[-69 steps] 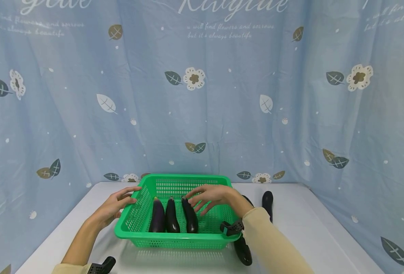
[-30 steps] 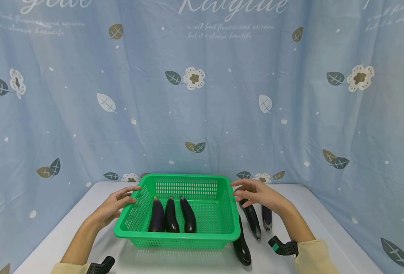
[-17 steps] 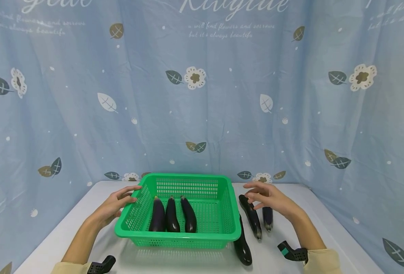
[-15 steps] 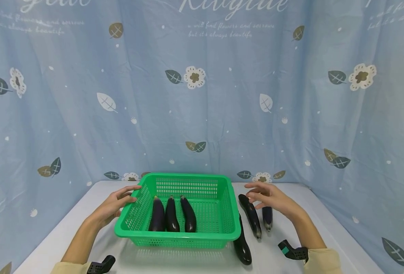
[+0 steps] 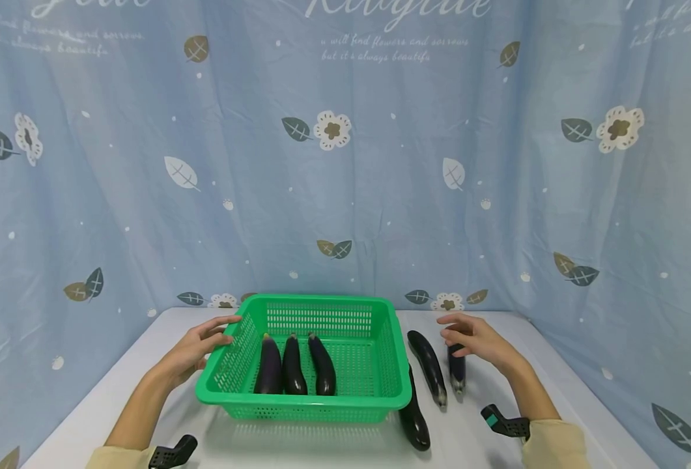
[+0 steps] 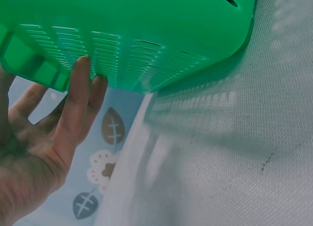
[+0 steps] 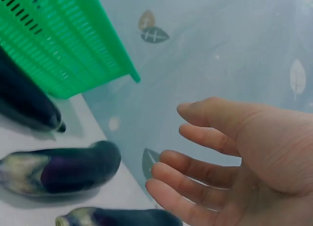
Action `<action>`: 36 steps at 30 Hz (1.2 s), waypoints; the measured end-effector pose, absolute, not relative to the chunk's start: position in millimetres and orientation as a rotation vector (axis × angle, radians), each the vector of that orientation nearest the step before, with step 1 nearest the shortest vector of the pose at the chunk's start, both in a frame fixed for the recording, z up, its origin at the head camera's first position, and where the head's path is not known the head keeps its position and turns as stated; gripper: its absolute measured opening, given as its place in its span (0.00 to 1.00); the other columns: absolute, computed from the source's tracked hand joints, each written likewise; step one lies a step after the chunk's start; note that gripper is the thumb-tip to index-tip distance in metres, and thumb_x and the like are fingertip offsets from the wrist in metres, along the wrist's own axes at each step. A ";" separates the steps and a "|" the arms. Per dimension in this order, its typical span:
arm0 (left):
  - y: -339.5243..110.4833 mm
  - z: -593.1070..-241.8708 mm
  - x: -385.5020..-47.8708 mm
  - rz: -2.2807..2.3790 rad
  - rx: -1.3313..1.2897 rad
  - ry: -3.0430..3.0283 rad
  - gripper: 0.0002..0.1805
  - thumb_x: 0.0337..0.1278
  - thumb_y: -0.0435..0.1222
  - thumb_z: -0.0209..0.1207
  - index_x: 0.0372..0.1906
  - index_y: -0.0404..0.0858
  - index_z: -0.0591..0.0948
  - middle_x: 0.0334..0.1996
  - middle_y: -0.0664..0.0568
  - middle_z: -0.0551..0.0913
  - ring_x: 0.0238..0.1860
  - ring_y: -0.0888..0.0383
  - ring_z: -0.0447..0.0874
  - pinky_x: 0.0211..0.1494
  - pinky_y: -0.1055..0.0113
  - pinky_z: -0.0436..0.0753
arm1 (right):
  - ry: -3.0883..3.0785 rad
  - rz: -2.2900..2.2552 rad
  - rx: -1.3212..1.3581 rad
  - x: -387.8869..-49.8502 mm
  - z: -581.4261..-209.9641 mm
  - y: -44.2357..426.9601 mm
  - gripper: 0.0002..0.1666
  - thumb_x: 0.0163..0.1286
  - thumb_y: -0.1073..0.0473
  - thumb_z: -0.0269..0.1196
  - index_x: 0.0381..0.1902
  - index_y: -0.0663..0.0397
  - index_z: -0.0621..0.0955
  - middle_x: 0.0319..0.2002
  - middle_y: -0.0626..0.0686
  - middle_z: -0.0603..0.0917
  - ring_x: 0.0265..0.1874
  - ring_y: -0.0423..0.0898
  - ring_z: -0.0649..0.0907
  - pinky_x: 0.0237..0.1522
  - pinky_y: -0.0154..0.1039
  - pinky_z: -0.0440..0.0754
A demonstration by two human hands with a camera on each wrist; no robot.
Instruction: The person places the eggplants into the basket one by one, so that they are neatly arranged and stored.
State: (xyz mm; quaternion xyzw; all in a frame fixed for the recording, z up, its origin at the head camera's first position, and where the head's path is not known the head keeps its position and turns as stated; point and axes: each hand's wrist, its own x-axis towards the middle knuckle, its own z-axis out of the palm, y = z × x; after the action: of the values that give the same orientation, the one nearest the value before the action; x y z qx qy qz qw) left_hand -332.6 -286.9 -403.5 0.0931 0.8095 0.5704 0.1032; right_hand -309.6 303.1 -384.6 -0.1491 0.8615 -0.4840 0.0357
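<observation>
Hovering empty and loosely curled, the right hand (image 5: 479,339) is now above the outermost eggplant (image 5: 457,372), no longer over the basket (image 5: 310,412). The left hand (image 5: 185,352) grips the basket's left side. Glossy and purple-black, three eggplants (image 5: 294,370) lie inside, three on the table (image 5: 263,449). The right hand hides the outermost one's far end; the basket partly covers the nearest.

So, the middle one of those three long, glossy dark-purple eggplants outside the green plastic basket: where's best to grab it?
Probably around the midsection of that long, glossy dark-purple eggplant, coming from above and closing across its width: it lies flat, slim and gently curved, and strips of white table show along both sides.
</observation>
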 end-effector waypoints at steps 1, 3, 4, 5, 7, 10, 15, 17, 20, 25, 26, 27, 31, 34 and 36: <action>-287.0 -403.1 -332.5 1.684 0.278 2.388 0.33 0.68 0.47 0.56 0.75 0.49 0.61 0.79 0.42 0.47 0.76 0.33 0.47 0.59 0.31 0.69 | 2.651 -1.490 -0.441 -310.7 -385.8 303.9 0.30 0.73 0.50 0.59 0.66 0.61 0.71 0.56 0.68 0.78 0.51 0.61 0.82 0.44 0.46 0.85; -287.4 -402.5 -332.3 1.686 0.285 2.387 0.33 0.69 0.46 0.56 0.75 0.49 0.61 0.79 0.43 0.46 0.77 0.33 0.45 0.60 0.30 0.68 | 2.665 -1.489 -0.417 -312.8 -387.7 305.4 0.31 0.73 0.50 0.59 0.66 0.62 0.71 0.55 0.68 0.78 0.49 0.60 0.82 0.43 0.47 0.86; -287.7 -402.3 -332.3 1.685 0.287 2.389 0.33 0.69 0.46 0.56 0.75 0.49 0.61 0.79 0.43 0.45 0.77 0.33 0.45 0.60 0.31 0.68 | 2.674 -1.486 -0.412 -313.8 -388.6 306.1 0.31 0.73 0.50 0.59 0.66 0.62 0.71 0.54 0.68 0.78 0.48 0.60 0.82 0.42 0.47 0.86; -287.9 -402.0 -332.2 1.684 0.289 2.392 0.33 0.69 0.46 0.56 0.75 0.49 0.61 0.79 0.43 0.45 0.77 0.33 0.45 0.60 0.32 0.68 | 2.682 -1.489 -0.398 -314.5 -389.4 306.7 0.30 0.73 0.50 0.59 0.66 0.62 0.71 0.53 0.68 0.78 0.47 0.59 0.82 0.42 0.47 0.86; -288.2 -401.6 -332.0 1.684 0.292 2.397 0.33 0.68 0.46 0.56 0.75 0.48 0.61 0.79 0.43 0.45 0.77 0.34 0.45 0.60 0.34 0.69 | 2.693 -1.497 -0.369 -316.2 -391.3 307.9 0.30 0.73 0.50 0.60 0.65 0.62 0.72 0.52 0.67 0.79 0.46 0.58 0.82 0.41 0.46 0.86; -288.4 -401.6 -331.9 1.685 0.293 2.396 0.33 0.68 0.46 0.56 0.75 0.48 0.62 0.79 0.43 0.46 0.77 0.34 0.45 0.60 0.34 0.69 | 2.710 -1.496 -0.340 -318.0 -395.6 310.3 0.30 0.73 0.51 0.60 0.65 0.63 0.72 0.51 0.66 0.80 0.44 0.56 0.82 0.40 0.46 0.86; -288.3 -402.9 -332.4 1.701 0.289 2.380 0.33 0.68 0.46 0.57 0.75 0.49 0.62 0.79 0.43 0.46 0.77 0.34 0.45 0.61 0.29 0.66 | 2.796 -1.455 -0.243 -319.0 -404.3 313.2 0.30 0.72 0.52 0.60 0.65 0.64 0.72 0.50 0.67 0.79 0.44 0.56 0.82 0.41 0.50 0.86; -288.4 -403.4 -332.5 1.704 0.288 2.378 0.33 0.68 0.46 0.57 0.75 0.49 0.62 0.79 0.43 0.46 0.77 0.34 0.45 0.61 0.31 0.67 | 2.846 -1.417 -0.192 -319.0 -407.8 314.6 0.31 0.72 0.51 0.61 0.65 0.64 0.71 0.51 0.68 0.78 0.46 0.56 0.82 0.41 0.50 0.86; -288.5 -404.1 -332.2 1.700 0.294 2.382 0.33 0.68 0.46 0.57 0.75 0.48 0.62 0.79 0.42 0.46 0.77 0.34 0.44 0.60 0.40 0.71 | 2.890 -1.365 -0.126 -319.7 -412.9 316.7 0.34 0.71 0.51 0.62 0.66 0.65 0.70 0.52 0.70 0.77 0.46 0.57 0.82 0.39 0.49 0.86; -288.6 -404.6 -331.9 1.692 0.299 2.391 0.33 0.68 0.46 0.56 0.75 0.48 0.62 0.79 0.42 0.45 0.77 0.34 0.44 0.58 0.48 0.72 | 2.871 -1.344 -0.041 -321.8 -419.0 318.8 0.38 0.69 0.49 0.64 0.69 0.62 0.67 0.50 0.70 0.77 0.44 0.55 0.82 0.36 0.46 0.86; -288.6 -404.7 -332.0 1.690 0.297 2.393 0.33 0.68 0.46 0.56 0.75 0.48 0.62 0.79 0.42 0.45 0.77 0.34 0.44 0.58 0.47 0.72 | 2.870 -1.336 -0.034 -322.3 -420.3 319.1 0.38 0.68 0.49 0.64 0.69 0.61 0.66 0.50 0.69 0.77 0.43 0.55 0.82 0.36 0.46 0.85; -288.6 -404.8 -332.1 1.691 0.295 2.392 0.33 0.68 0.46 0.57 0.75 0.48 0.62 0.79 0.42 0.45 0.77 0.34 0.44 0.59 0.45 0.72 | 2.871 -1.330 -0.026 -322.5 -421.4 319.0 0.38 0.68 0.49 0.65 0.69 0.61 0.66 0.49 0.69 0.78 0.42 0.54 0.82 0.35 0.46 0.85; -288.4 -405.2 -332.5 1.695 0.290 2.388 0.33 0.68 0.46 0.57 0.75 0.48 0.62 0.79 0.43 0.45 0.77 0.34 0.44 0.60 0.35 0.69 | 2.900 -1.289 -0.025 -323.6 -427.1 318.5 0.39 0.66 0.51 0.66 0.69 0.59 0.66 0.43 0.66 0.79 0.29 0.50 0.82 0.29 0.44 0.84; -288.2 -405.4 -332.6 1.701 0.290 2.380 0.33 0.68 0.45 0.56 0.75 0.48 0.62 0.79 0.43 0.45 0.77 0.34 0.44 0.61 0.30 0.66 | 2.918 -1.268 -0.031 -323.8 -430.8 317.6 0.39 0.65 0.52 0.67 0.69 0.59 0.67 0.41 0.66 0.79 0.21 0.49 0.81 0.25 0.43 0.82; -288.3 -405.0 -332.6 1.699 0.290 2.380 0.33 0.68 0.46 0.56 0.75 0.48 0.62 0.79 0.43 0.45 0.77 0.34 0.44 0.61 0.28 0.64 | 2.927 -1.252 -0.039 -323.8 -432.4 317.1 0.39 0.65 0.52 0.68 0.69 0.60 0.67 0.41 0.68 0.78 0.19 0.48 0.81 0.24 0.43 0.81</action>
State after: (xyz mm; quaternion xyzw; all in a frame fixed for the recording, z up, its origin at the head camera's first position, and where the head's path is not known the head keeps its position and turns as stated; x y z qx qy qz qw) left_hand -332.6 -288.3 -405.0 0.0982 0.8058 0.5751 0.1015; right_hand -323.8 317.1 -432.4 -0.0122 0.9192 -0.3930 -0.0212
